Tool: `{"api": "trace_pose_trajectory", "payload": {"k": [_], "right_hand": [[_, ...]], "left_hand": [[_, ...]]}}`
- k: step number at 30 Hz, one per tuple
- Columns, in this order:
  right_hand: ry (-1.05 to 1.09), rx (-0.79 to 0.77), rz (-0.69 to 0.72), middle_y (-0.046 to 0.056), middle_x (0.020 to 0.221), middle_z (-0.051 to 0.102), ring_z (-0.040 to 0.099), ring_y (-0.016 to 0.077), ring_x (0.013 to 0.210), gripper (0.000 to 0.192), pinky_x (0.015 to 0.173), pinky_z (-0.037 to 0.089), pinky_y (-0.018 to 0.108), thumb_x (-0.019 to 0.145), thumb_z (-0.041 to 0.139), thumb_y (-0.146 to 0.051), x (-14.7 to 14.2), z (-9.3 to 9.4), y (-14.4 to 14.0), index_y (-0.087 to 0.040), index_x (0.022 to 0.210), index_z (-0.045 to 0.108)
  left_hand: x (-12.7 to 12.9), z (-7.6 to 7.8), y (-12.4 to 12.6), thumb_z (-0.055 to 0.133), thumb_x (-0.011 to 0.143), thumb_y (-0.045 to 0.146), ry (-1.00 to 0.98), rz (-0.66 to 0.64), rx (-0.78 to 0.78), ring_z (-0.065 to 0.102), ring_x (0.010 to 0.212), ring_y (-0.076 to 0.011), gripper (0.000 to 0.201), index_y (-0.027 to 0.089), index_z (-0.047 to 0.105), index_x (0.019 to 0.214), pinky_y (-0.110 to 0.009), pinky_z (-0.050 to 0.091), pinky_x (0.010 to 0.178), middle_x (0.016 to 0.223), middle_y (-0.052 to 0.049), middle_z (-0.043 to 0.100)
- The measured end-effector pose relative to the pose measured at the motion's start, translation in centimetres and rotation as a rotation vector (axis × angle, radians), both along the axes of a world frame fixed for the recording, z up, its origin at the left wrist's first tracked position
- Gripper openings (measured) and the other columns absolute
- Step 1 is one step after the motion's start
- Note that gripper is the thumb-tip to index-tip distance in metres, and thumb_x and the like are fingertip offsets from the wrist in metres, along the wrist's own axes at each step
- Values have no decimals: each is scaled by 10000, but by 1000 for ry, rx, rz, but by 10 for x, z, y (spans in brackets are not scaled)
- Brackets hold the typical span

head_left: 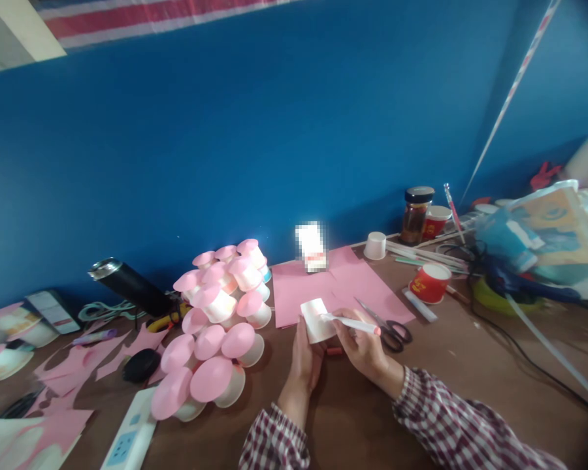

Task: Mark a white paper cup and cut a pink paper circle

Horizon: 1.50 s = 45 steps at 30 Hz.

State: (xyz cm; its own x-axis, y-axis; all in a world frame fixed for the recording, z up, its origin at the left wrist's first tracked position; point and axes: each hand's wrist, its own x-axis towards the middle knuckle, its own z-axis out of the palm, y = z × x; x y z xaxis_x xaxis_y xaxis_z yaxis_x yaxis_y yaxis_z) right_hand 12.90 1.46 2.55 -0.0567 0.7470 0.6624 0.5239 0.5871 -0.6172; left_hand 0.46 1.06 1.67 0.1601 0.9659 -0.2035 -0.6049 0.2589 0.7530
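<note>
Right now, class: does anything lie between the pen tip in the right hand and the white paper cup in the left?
Nothing visible: the white pen in the right hand meets the white paper cup held by the left hand.

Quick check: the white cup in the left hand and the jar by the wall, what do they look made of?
White cup: likely paper, matte and thin-walled, held in the left hand. Jar: seemingly clear glass or plastic, glossy, dark contents showing through, black lid.

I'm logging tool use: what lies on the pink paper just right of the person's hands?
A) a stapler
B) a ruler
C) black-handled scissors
C: black-handled scissors lie on the pink paper, just beyond the right hand, which holds a white pen.
</note>
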Motion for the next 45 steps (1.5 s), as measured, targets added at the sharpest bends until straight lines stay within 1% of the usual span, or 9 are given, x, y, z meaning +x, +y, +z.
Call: {"api": "trace_pose_trajectory", "payload": {"k": [4,8,15,19,23,27,35,40,45], "right_hand": [[-6,-2,-3,61,816,652,620,195,762,133,692,511,327,900,480,-214,0,-1,1,-179,908,607],[-21,19,0,62,817,650,616,195,766,127,699,510,330,900,478,-207,0,-2,2,-179,912,601],[-24,10,19,52,793,641,616,190,737,130,659,519,320,895,483,-224,-1,-2,-1,-187,909,607],[15,-3,19,58,807,648,622,194,749,152,666,520,325,898,473,-234,-1,-3,-1,-185,908,617],[10,-3,-3,64,819,659,623,195,756,162,684,516,327,898,475,-225,0,-2,1,-185,915,631],[-3,13,-7,61,818,663,627,195,768,144,694,514,324,898,481,-215,1,0,0,-186,908,623],[-26,29,-3,64,811,659,624,196,746,158,672,514,324,897,468,-221,1,-3,2,-187,919,621],[-26,35,-8,58,796,657,626,196,744,142,682,517,328,891,473,-223,1,-3,2,-190,881,611],[42,-43,39,63,792,646,614,183,712,124,610,516,286,893,474,-214,1,1,-3,-177,892,593]], "left_hand": [[0,0,0,353,848,627,-30,-10,6,619,929,-264,568,156,590,1060,-359,484,757,1022,-116,670],[1,1,0,371,849,613,-22,17,11,619,926,-261,547,149,595,1034,-356,488,755,994,-112,676],[0,2,0,387,816,657,11,15,5,613,952,-278,606,143,597,1059,-374,488,767,1022,-124,669],[0,4,-1,392,819,649,11,21,3,614,957,-280,596,149,596,1070,-373,485,775,1036,-126,668],[1,4,-1,381,822,650,-5,-5,-15,617,953,-280,581,163,596,1055,-375,491,759,1013,-120,675],[0,2,0,392,834,624,-33,3,2,614,959,-277,548,161,599,1040,-371,492,764,1003,-116,676],[0,3,-1,389,808,666,28,10,-9,615,948,-278,602,157,609,1041,-376,494,758,1032,-123,669],[0,4,0,381,826,645,-10,4,-3,618,949,-274,583,150,610,1032,-376,492,771,995,-119,679],[0,3,-1,387,836,628,-43,15,7,620,958,-273,579,136,615,1040,-377,488,797,972,-119,685]]}}
